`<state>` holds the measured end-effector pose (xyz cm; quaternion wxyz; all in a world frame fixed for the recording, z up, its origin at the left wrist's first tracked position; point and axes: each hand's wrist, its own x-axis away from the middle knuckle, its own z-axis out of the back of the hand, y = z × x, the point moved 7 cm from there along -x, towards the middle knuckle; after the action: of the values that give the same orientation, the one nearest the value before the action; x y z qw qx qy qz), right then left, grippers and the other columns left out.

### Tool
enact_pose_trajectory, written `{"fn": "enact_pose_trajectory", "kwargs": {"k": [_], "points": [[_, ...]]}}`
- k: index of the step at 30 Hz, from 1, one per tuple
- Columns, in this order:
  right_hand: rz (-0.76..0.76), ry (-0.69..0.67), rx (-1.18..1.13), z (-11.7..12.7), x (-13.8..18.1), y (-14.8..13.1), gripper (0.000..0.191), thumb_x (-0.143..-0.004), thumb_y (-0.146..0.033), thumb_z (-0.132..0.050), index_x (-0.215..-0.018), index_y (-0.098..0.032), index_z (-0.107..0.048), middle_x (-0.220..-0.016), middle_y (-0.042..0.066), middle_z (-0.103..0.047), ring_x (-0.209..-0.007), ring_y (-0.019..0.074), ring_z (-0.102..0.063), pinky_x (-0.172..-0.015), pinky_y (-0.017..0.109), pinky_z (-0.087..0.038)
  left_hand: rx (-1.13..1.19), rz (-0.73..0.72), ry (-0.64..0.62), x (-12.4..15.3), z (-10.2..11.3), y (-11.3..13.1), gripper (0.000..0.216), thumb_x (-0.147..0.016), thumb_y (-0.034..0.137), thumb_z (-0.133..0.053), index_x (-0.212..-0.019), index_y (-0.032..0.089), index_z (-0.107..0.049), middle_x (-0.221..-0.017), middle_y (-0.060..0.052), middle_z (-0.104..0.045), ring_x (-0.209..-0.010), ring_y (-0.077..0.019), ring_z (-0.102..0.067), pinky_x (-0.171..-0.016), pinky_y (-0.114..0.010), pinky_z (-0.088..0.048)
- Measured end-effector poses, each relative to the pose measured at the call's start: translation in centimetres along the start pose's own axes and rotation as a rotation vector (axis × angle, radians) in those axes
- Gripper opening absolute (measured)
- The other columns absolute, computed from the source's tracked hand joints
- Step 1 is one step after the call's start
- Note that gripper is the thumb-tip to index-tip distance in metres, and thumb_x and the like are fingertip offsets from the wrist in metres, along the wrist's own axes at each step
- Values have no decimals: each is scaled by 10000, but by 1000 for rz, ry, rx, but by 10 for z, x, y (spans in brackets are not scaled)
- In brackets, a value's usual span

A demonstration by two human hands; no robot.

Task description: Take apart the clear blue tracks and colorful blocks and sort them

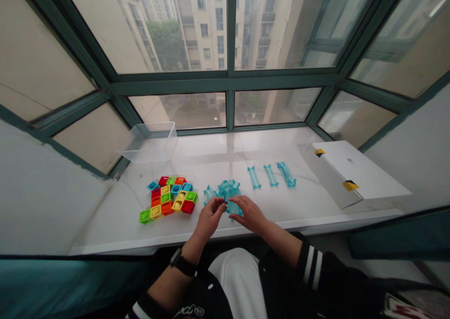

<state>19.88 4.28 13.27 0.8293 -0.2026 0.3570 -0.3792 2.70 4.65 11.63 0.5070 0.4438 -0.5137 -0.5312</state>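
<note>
1. Left hand [210, 217]: fingers curled and pinched on the near left edge of the curved track pieces [227, 192]; a dark watch [182, 264] is on the wrist.
2. Right hand [248, 214]: fingers laid over the near right edge of the same pieces; whether it grasps them cannot be told.
3. The curved track pieces, clear blue, lie at the near middle of the white sill [211, 159].
4. Coloured blocks [168, 199] sit just left of the hands.
5. Three straight track pieces [271, 175] lie to the right, farther back.
6. A clear tub [151, 143] stands far left and a white box [348, 173] at the right.
</note>
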Motion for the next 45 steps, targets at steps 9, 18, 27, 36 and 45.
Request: {"fn": "enact_pose_trajectory", "kwargs": {"k": [9,18,27,36,45], "points": [[-19,48,18,3,3,3,512,-952,-321,-730,-1438,-292,-571,-1293,119,-681,-1202,305,-643,-1045,512,-557,192,106,-33,-4,-7,-19,422,-779,505,-816,-1015,187,-670,-1092,-102,-772,-966,-233,-732,-919,-403,-580],[-24,137,6,15,14,9,228,-997,-272,-656,-1214,-289,-725,-1140,91,-701,-1067,258,-668,-948,436,-586,228,174,-38,-4,-22,-24,465,-710,494,-891,-981,186,-671,-995,-69,-771,-960,-244,-739,-934,-411,-581],[-150,216,67,47,41,53,202,-1011,-293,-632,-1184,-270,-734,-1160,92,-706,-1125,262,-662,-1025,459,-553,211,194,-14,-3,2,-28,555,-696,599,-861,-1016,173,-705,-1133,-128,-749,-964,-263,-736,-882,-430,-600],[-321,326,156,87,62,105,205,-1011,-314,-591,-1157,-260,-724,-1138,91,-695,-996,244,-675,-964,433,-576,237,264,141,6,53,-66,647,-612,627,-900,-1020,161,-714,-1087,-132,-763,-935,-258,-739,-833,-407,-610],[-349,182,233,79,91,119,208,-983,-300,-606,-1129,-251,-745,-1136,87,-723,-1098,257,-672,-1015,414,-540,221,285,161,9,60,-77,660,-604,633,-898,-1021,160,-706,-1104,-144,-769,-947,-272,-748,-815,-402,-611]]}}
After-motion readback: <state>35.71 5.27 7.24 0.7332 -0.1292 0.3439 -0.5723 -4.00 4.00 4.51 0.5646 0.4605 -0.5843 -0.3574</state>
